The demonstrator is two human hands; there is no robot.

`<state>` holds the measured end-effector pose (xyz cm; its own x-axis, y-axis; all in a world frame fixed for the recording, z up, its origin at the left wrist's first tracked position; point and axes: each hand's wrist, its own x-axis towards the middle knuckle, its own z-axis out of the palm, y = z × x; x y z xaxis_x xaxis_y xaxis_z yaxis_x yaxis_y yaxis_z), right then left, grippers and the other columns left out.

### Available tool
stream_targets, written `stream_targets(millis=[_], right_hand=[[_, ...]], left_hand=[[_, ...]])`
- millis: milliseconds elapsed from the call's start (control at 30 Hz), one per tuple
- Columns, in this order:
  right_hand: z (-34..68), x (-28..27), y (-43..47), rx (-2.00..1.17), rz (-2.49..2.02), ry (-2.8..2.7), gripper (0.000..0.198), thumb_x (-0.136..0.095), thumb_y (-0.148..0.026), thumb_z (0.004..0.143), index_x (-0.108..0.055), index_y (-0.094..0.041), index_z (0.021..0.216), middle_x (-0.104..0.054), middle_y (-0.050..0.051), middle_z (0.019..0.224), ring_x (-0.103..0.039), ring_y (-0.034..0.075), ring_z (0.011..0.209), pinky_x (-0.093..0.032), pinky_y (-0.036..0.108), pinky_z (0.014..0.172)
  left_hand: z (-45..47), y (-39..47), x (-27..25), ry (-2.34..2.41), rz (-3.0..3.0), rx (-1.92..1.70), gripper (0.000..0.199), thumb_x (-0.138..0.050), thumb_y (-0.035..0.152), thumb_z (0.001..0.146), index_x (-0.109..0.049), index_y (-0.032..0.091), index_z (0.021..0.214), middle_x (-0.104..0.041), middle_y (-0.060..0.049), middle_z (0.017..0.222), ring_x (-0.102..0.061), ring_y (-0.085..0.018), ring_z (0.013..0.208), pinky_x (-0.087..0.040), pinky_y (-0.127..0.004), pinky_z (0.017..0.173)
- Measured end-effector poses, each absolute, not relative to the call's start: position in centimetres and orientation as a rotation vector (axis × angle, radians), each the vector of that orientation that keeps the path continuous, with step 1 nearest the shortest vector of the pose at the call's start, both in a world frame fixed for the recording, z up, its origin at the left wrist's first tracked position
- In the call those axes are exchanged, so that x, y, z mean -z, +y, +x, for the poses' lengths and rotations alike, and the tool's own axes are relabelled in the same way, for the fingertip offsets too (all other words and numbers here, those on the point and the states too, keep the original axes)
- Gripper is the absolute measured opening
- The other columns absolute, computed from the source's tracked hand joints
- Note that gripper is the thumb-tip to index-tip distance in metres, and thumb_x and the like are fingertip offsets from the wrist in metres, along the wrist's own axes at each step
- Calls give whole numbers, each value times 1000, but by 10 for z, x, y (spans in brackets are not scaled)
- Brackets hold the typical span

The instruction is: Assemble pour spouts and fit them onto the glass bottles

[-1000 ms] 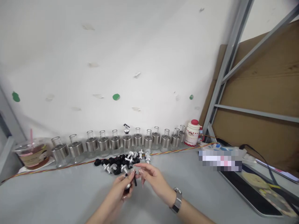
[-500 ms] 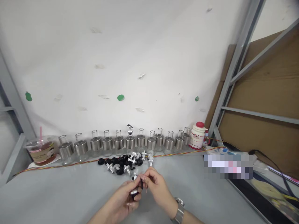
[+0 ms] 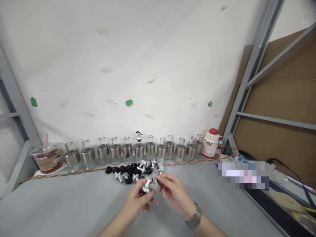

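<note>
My left hand (image 3: 137, 199) is closed round a bottle pourer (image 3: 147, 186) with a silver spout, a round silver collar and a black base. Its spout points up and to the right. Close beside it, my right hand (image 3: 175, 194) pinches a small dark piece (image 3: 159, 183) between thumb and fingers; its exact kind is hard to make out. Beyond my hands lies a pile of black stoppers (image 3: 128, 169) mixed with silver spouts (image 3: 142, 167). One glass bottle (image 3: 139, 153) with a steel sleeve carries a fitted pourer (image 3: 139, 135).
Several open glass bottles (image 3: 115, 152) stand in a row along the wall. A lidded drink cup (image 3: 46, 161) is at the left, a white and red jar (image 3: 209, 144) at the right. Twisted wire (image 3: 84, 171) crosses the grey table (image 3: 61, 204). A black tray (image 3: 261, 204) holds clutter.
My hands have moved slightly apart. The pourer in my left hand has turned so its silver spout shows, and the dark piece has shifted right and up with my right hand.
</note>
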<state>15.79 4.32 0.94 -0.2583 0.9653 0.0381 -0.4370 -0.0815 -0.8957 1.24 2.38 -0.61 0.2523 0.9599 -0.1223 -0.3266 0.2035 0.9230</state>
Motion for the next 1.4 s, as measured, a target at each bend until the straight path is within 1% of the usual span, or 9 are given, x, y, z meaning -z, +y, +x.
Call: stream_targets(millis=[167, 333, 467, 600, 800, 1000, 1167, 1300, 1400], right_hand=[[157, -2, 47, -1396, -804, -1109, 26, -70, -37, 62, -65, -12, 67, -55, -1, 52, -45, 8, 42, -35, 19, 38], [151, 2, 40, -1204, -886, -1280, 25, -66, -39, 66, -64, -14, 69, -54, -2, 53, -47, 10, 46, -39, 22, 43], [148, 1, 33, -1125, -891, -1377, 21, -61, -37, 72, -64, -16, 70, -54, -1, 61, -48, 11, 53, -40, 23, 50], [148, 3, 32, -1019, -863, -1462, 19, -59, -35, 75, -65, -17, 70, -53, 0, 67, -50, 12, 61, -41, 24, 57], [153, 2, 39, -1246, -857, -1496, 23, -58, -39, 75, -57, -16, 78, -54, -1, 64, -51, 11, 55, -40, 23, 52], [164, 2, 46, -1464, -879, -1733, 30, -51, -45, 77, -48, -17, 70, -53, -3, 57, -44, 7, 44, -33, 18, 41], [173, -1, 50, -1584, -877, -1759, 34, -55, -50, 72, -46, -18, 67, -51, -4, 53, -41, 7, 41, -31, 19, 40], [179, -11, 52, -1501, -829, -1586, 34, -57, -49, 71, -46, -18, 66, -44, -7, 48, -36, 7, 41, -29, 20, 45], [179, -18, 46, -1586, -677, -1376, 28, -61, -42, 72, -50, -16, 69, -43, -6, 55, -37, 8, 50, -30, 21, 53]], left_hand=[[15, 17, -3, 909, 784, -967, 36, -69, 39, 61, -48, 17, 81, -53, 6, 58, -52, -5, 44, -33, -17, 43], [17, 7, -16, 884, 852, -881, 29, -65, 40, 64, -53, 15, 72, -45, 8, 46, -37, -2, 32, -16, -18, 34], [14, 5, -18, 932, 845, -852, 25, -65, 36, 64, -58, 14, 73, -43, 9, 43, -32, -1, 28, -13, -17, 32], [12, 11, -10, 936, 877, -872, 21, -63, 34, 66, -54, 14, 66, -48, 7, 45, -36, -1, 30, -19, -14, 32], [11, 16, 3, 1169, 1361, -881, 9, -51, 23, 66, -43, 21, 68, -44, 9, 39, -42, -10, 27, -33, -19, 28], [6, 8, -1, 1328, 1866, -952, 19, -42, 5, 57, -51, 20, 65, -58, 1, 65, -54, -16, 64, -40, -24, 59], [6, 6, -1, 1335, 1735, -866, 12, -50, 21, 71, -49, 21, 84, -55, 1, 70, -47, -13, 49, -37, -23, 50], [4, 3, -10, 1320, 1787, -997, 27, -43, 38, 81, -43, 22, 102, -51, -5, 96, -51, -18, 80, -39, -30, 74], [3, 1, -14, 1302, 1923, -976, 27, -31, 37, 86, -46, 20, 102, -46, -7, 99, -49, -20, 87, -36, -35, 81]])
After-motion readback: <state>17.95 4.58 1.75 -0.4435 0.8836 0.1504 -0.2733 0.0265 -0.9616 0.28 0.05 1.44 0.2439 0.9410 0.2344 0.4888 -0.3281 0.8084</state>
